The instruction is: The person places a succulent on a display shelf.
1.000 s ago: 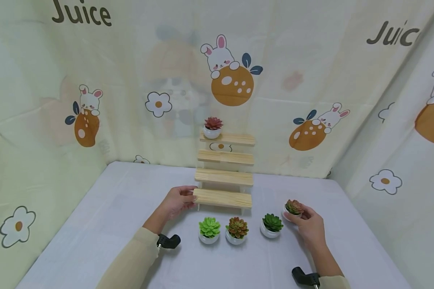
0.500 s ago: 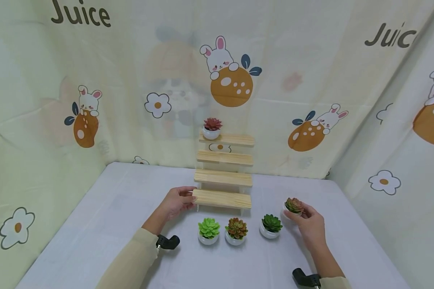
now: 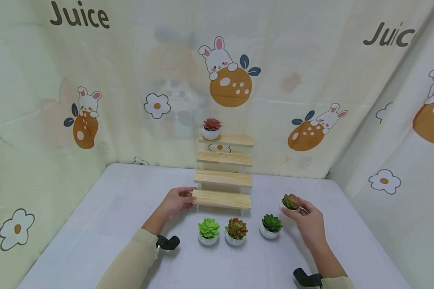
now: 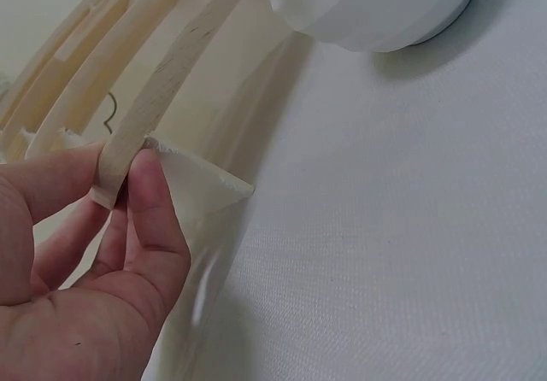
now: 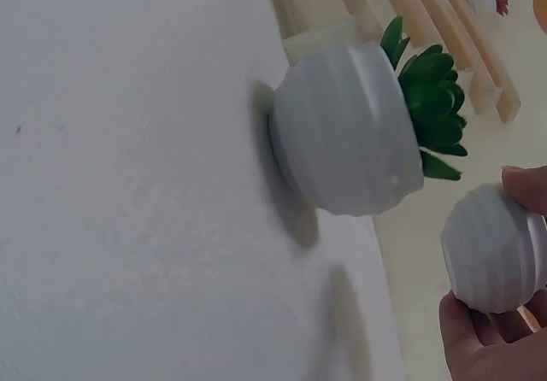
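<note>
My left hand (image 3: 177, 202) pinches the left end of the lowest step of a wooden tiered shelf (image 3: 222, 198); in the left wrist view thumb and fingers close on that board (image 4: 141, 125). With my right hand (image 3: 309, 222) I hold a reddish-green potted succulent (image 3: 291, 201) by its white ribbed pot. The right wrist view has this pot (image 5: 491, 249) raised off the table, its plant mostly out of frame. Closest to it stands a dark green potted succulent (image 3: 271, 224). A red potted succulent (image 3: 211, 127) sits at the left of the top step.
In front of the shelf stand a light green potted succulent (image 3: 208, 230) and a brown-green potted succulent (image 3: 236, 230). They rest on a table with a white cloth (image 3: 130, 224). A printed curtain (image 3: 123, 52) hangs behind and at both sides.
My right hand has lifted the reddish-green potted succulent slightly up and to the left. The left hand keeps its place on the lowest step.
</note>
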`<state>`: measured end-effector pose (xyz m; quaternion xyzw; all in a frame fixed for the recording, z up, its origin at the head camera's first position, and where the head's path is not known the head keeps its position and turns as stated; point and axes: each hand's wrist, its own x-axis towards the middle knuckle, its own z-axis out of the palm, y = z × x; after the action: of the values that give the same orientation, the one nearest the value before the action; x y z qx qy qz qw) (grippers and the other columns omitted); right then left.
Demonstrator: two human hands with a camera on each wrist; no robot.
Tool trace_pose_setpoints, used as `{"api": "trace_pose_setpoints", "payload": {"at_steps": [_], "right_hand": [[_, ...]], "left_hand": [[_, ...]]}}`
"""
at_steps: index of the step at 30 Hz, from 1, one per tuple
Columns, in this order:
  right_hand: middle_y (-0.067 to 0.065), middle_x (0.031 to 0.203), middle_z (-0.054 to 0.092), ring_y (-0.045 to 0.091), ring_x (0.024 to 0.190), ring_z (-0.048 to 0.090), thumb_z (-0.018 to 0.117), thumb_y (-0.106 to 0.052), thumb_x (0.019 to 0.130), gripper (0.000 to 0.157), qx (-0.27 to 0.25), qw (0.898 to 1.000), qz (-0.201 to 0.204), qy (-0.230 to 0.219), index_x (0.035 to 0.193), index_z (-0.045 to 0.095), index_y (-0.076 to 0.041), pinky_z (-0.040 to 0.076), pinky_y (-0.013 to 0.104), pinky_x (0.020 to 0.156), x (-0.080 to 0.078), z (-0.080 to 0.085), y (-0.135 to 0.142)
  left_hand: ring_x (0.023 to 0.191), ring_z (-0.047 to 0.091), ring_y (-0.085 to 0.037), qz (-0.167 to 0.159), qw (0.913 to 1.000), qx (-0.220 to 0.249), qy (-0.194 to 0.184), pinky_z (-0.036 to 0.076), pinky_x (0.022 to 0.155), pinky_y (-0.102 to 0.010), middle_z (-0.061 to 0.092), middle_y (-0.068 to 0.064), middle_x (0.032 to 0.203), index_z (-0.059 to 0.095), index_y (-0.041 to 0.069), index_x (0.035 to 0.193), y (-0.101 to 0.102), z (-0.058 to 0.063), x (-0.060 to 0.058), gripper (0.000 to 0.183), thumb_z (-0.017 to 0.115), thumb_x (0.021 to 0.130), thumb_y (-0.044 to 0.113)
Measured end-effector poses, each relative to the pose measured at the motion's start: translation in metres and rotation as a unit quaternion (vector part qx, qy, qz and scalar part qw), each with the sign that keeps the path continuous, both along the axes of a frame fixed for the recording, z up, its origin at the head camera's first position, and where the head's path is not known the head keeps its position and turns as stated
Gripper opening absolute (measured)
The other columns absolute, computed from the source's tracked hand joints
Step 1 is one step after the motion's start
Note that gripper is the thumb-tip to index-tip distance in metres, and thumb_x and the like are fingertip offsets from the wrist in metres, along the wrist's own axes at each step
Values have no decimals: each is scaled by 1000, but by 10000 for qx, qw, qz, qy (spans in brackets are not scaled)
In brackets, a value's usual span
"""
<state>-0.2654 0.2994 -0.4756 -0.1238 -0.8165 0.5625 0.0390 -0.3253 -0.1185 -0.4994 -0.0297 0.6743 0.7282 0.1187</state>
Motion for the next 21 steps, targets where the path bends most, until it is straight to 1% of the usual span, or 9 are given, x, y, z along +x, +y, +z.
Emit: {"api": "trace_pose_setpoints", "payload": {"at_steps": [3,5,7,9,11,13,16,18,21], "right_hand": [[19,163,36,33,152,35,85,-42,83,98,130,9998,138,-23,160,34,-8,49,20,107,1,5,-1],[17,163,36,33,152,35,85,-45,83,98,215,9995,206,-35,160,35,-9,45,30,114,1,9,-2],[16,162,38,32,152,35,85,-46,82,98,209,9995,249,-18,159,36,-10,48,26,111,1,12,-4],[16,160,41,31,150,37,85,-46,82,97,180,9994,280,15,159,38,-11,49,13,99,2,16,-6],[15,159,42,30,149,38,85,-45,82,95,136,9994,315,64,158,39,-11,44,2,86,2,19,-9],[14,157,44,29,149,40,85,-45,83,93,123,9993,340,107,157,41,-11,41,-2,81,3,22,-11],[13,157,46,28,149,40,84,-46,83,92,221,9990,361,125,156,42,-11,41,-1,84,3,25,-14],[13,157,46,28,149,39,84,-47,83,91,294,9988,381,119,156,42,-11,47,8,96,4,27,-15],[13,157,45,29,151,38,84,-47,84,91,367,9984,406,136,156,42,-10,48,20,108,3,29,-18]], "left_hand": [[87,68,-16,-8,10000,-8,36,62,77,-28,66,-14,112,60,-3,138,0,0,0,44,67,95,-5],[88,68,-16,-3,10000,20,32,62,77,-28,66,-14,112,60,-3,138,0,-1,0,44,67,95,-5],[88,68,-16,-1,10000,43,37,62,76,-27,66,-14,112,59,-4,138,-1,-1,0,44,66,95,-6],[87,68,-17,-10,10000,65,48,62,76,-27,66,-14,111,59,-5,139,-1,-2,0,45,66,94,-6],[87,68,-17,1,10000,84,42,62,75,-27,65,-14,111,59,-5,138,-1,-3,-1,45,66,94,-7],[87,68,-17,3,10000,76,57,62,75,-28,65,-15,111,59,-5,138,-1,-4,-1,45,66,94,-7],[88,68,-17,23,10000,60,30,62,76,-28,65,-15,112,59,-4,138,0,-3,-1,45,67,94,-6],[88,68,-17,20,10000,33,41,62,76,-28,65,-15,112,60,-3,138,0,-3,-1,45,67,94,-6],[88,68,-17,7,10000,25,33,62,76,-27,65,-15,113,60,-2,139,0,-2,-1,45,67,94,-6]]}}
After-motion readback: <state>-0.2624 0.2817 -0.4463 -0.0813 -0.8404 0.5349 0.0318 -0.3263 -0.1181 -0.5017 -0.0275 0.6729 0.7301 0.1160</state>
